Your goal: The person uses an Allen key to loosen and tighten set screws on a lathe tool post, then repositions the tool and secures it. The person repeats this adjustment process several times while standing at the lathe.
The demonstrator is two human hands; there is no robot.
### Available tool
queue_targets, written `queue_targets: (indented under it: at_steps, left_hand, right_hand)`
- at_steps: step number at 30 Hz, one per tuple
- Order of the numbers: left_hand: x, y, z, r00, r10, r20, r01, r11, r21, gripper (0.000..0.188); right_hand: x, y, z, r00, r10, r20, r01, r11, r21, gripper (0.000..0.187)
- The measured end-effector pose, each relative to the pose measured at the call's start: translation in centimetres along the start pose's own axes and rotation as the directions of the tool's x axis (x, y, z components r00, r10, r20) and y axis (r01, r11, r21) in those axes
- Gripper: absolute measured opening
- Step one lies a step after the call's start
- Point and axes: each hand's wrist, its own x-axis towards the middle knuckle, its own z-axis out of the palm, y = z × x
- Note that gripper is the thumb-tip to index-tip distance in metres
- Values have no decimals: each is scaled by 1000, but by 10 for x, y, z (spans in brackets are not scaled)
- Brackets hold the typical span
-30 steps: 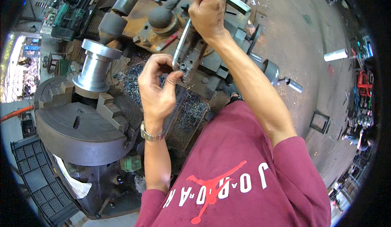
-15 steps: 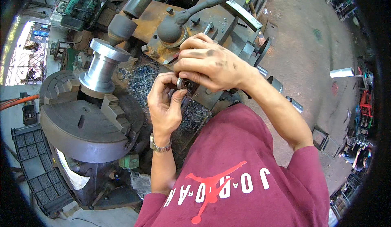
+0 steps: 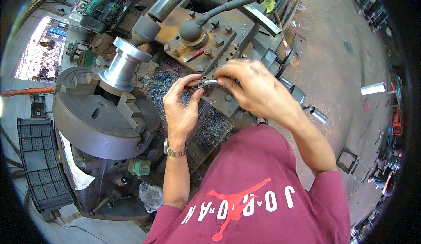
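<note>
My left hand (image 3: 182,108) pinches a small dark metal piece (image 3: 201,85) with round holes or ring ends between thumb and fingers. My right hand (image 3: 252,86), slightly blurred, is just to its right. Its thumb and fingers close on a short, bright, bent metal rod (image 3: 211,82), whose near end meets the left hand's piece; its exact kind I cannot make out. Both hands are above the lathe carriage, near the tool post (image 3: 193,31) with its long handle. A red-coloured tool bit (image 3: 195,54) lies at the post's edge.
At left, a big lathe chuck (image 3: 105,125) grips a shiny spool-shaped workpiece (image 3: 125,66), with the tailstock centre (image 3: 146,28) against its far end. Curly metal chips (image 3: 162,86) lie below. A black plastic crate (image 3: 39,165) stands far left; a white roll (image 3: 373,88) lies on the right-hand floor.
My right hand has drawn to the right, away from my left hand, and the bent rod now shows between them. My left hand keeps its piece. The whole view has shifted slightly.
</note>
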Motion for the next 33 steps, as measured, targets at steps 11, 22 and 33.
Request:
queue_targets:
  at_steps: [11, 22, 33]
  left_hand:
    - [23, 28, -23, 923, 299, 242, -338, 931, 138, 29]
    - [30, 12, -21, 952, 213, 220, -234, 969, 77, 23]
    - [28, 7, -19, 965, 148, 215, -137, 988, -64, 22]
  right_hand:
    - [-26, -29, 21, 964, 46, -263, -26, 996, 81, 20]
    - [-57, -52, -8, 913, 372, 170, -408, 806, 429, 36]
    - [-66, -66, -11, 942, 334, -37, -273, 823, 498, 26]
